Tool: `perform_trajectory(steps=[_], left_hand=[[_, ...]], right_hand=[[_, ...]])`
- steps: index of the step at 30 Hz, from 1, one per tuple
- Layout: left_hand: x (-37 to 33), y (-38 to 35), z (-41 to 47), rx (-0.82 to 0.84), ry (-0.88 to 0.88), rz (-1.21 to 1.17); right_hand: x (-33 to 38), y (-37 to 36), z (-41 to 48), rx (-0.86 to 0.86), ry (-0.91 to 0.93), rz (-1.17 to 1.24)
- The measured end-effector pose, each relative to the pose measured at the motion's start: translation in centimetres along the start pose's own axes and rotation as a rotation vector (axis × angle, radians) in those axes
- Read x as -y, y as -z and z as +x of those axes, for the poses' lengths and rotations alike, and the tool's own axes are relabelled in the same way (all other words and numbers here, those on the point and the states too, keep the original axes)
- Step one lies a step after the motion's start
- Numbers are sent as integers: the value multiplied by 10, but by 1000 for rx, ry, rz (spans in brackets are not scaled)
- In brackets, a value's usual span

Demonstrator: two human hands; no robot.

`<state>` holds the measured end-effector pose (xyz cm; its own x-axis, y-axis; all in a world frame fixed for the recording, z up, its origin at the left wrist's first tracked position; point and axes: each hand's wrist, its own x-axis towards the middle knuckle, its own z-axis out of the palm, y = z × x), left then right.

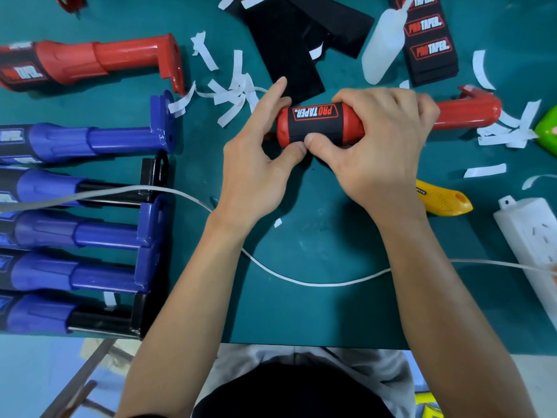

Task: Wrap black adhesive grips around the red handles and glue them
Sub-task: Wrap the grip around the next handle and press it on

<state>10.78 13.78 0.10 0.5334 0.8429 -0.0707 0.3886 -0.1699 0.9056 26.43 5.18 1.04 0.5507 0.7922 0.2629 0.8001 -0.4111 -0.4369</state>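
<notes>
Both forearms reach in from the near edge of the green cutting mat (331, 312) and meet over a red handle (464, 114) that lies crosswise near the middle of the mat, its hooked end pointing to the person's right.

The left hand (256, 158) holds the rounded end of the handle. Its thumb (294, 152) presses the near side and its index finger (275, 93) stands straight up, away from the work. The right hand (385, 137) is curled over the top of the shaft, gripping it, with its thumb (319, 144) pressed down just beside the left one. Both thumbs sit on the near edge of the black grip (316, 128) wrapped round the handle.

The grip reads "PRO TAPER." in red and white, upside down from this view. The same wording shows on a stack of printed grips (428, 40) at the far right and on a finished red handle (90, 61) at the far left.

Blue handles (90, 140) lie in a row on the left. A white squeeze bottle (385, 46), plain black sheets (295, 43), peeled white strips (232, 92), a yellow utility knife (443, 200), a white power strip (530, 236) and a white cable (301, 280) lie around.
</notes>
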Motion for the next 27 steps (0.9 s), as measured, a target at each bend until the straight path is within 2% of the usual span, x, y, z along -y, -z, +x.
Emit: perform_trajectory(steps=[12, 27], left_hand=[[1, -3, 3, -3, 63, -156], [-2, -2, 2, 36, 88, -209]], right_hand=[[0, 1, -1, 1, 4, 7], [-1, 3, -2, 10, 17, 22]])
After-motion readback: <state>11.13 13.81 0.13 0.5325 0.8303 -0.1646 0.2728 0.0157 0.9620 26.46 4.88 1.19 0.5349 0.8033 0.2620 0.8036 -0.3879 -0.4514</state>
